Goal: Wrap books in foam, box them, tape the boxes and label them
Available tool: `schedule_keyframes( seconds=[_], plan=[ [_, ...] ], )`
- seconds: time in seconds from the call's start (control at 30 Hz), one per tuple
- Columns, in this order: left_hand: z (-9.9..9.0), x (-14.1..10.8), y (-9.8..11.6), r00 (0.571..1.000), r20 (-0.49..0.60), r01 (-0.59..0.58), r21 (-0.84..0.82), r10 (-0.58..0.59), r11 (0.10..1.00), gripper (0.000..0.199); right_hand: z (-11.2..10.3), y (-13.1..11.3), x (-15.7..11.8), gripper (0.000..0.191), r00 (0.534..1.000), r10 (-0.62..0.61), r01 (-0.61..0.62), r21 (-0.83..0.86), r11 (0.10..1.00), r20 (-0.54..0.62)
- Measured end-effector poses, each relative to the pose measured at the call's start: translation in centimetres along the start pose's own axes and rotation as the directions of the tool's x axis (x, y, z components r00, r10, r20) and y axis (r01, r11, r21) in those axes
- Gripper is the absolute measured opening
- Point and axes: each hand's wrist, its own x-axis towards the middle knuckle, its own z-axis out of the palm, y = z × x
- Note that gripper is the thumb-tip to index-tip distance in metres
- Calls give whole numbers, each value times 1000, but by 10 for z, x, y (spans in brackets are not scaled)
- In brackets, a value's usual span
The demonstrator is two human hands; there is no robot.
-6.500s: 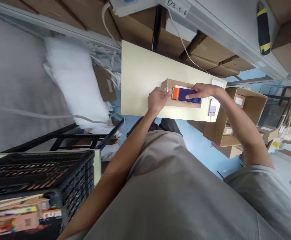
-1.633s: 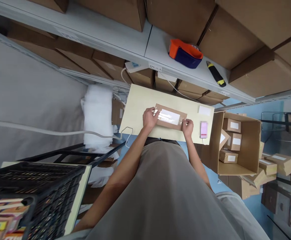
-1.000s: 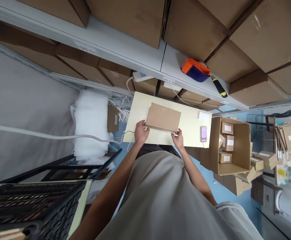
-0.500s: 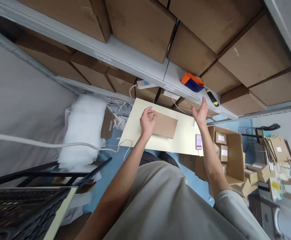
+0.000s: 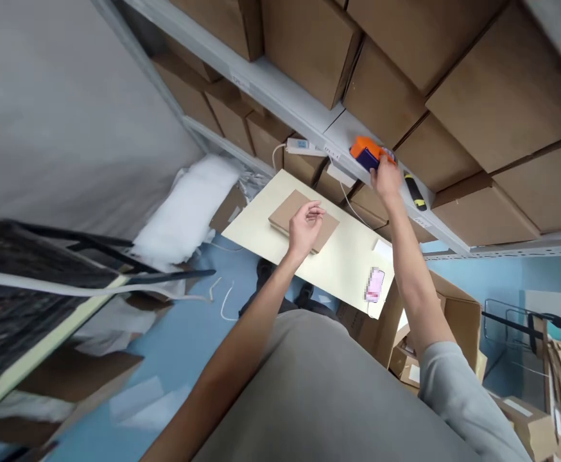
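A flat brown cardboard box (image 5: 285,208) lies on the pale yellow tabletop (image 5: 249,218). My left hand (image 5: 306,224) hovers over the box's right part with its fingers loosely curled and apart, holding nothing. Up on the grey shelf, my right hand (image 5: 387,176) is closed around an orange and dark-blue tape dispenser (image 5: 364,153). The fingers hide part of the dispenser. Right of that hand, a black and yellow utility knife (image 5: 414,192) rests on the shelf's edge.
A phone (image 5: 374,284) lies near the table's right end. Large cartons (image 5: 381,90) fill the shelf. Beside the table stands an open carton (image 5: 461,321) with small boxes inside. White wrapping material (image 5: 189,212) is at the left. A white cable (image 5: 92,290) crosses the left side.
My right hand has gone up to the shelf and taken hold of the tape dispenser. The cardboard box now sits turned at another angle in view, and the whole view has rotated.
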Motion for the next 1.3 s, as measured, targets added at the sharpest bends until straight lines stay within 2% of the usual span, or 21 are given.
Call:
schedule_keyframes(
  seconds=[0.1, 0.17, 0.23, 0.3, 0.37, 0.43, 0.6, 0.7, 0.8, 0.87, 0.93, 1.0, 1.1, 1.3],
  plan=[
    [2, -45, -21, 995, -17, 98, 32, -97, 995, 34, 8, -14, -68, 55, 994, -111, 109, 184, 977, 0],
    [2, -75, -32, 990, -23, 139, 42, -138, 989, 30, 21, -30, -132, 59, 994, -104, 87, 401, 912, 20],
    [1, -103, -41, 988, -29, 155, 54, -154, 986, 22, 39, -46, -199, 61, 996, -55, -9, 668, 745, 75],
    [0, -127, -48, 989, -14, 148, 76, -147, 986, 16, 58, -59, -258, 61, 979, -23, -160, 841, 517, 201],
    [0, -147, -52, 990, 16, 134, 109, -137, 985, 15, 74, -67, -301, 60, 952, 11, -288, 883, 371, 307],
    [0, -163, -52, 991, 36, 123, 140, -129, 983, 16, 84, -71, -327, 60, 930, 52, -362, 881, 305, 364],
    [-3, -184, -42, 994, 42, 92, 208, -103, 974, 13, 81, -70, -346, 64, 913, 49, -403, 876, 265, 405],
    [-8, -188, -36, 989, 117, 60, 206, -85, 977, 17, 71, -66, -347, 64, 902, -41, -413, 885, 217, 431],
    [-16, -190, -31, 977, 197, 38, 204, -79, 978, 21, 67, -63, -346, 61, 863, -148, -463, 873, 151, 483],
    [-21, -191, -28, 972, 221, 22, 234, -75, 972, 20, 66, -61, -346, 59, 857, -144, -476, 867, 145, 494],
    [-24, -190, -21, 977, 201, 14, 256, -67, 967, 21, 66, -59, -347, 57, 874, -91, -459, 872, 169, 477],
    [-27, -186, -9, 988, 150, 8, 248, -46, 969, 30, 64, -56, -349, 57, 892, -52, -429, 878, 214, 449],
    [-27, -176, 16, 995, 102, -27, 244, 2, 969, 41, 54, -49, -352, 55, 909, -59, -379, 876, 299, 413],
    [-27, -155, 59, 969, 204, -198, 312, 138, 929, 32, 32, -38, -363, 50, 931, -72, -281, 828, 485, 358]
  ],
)
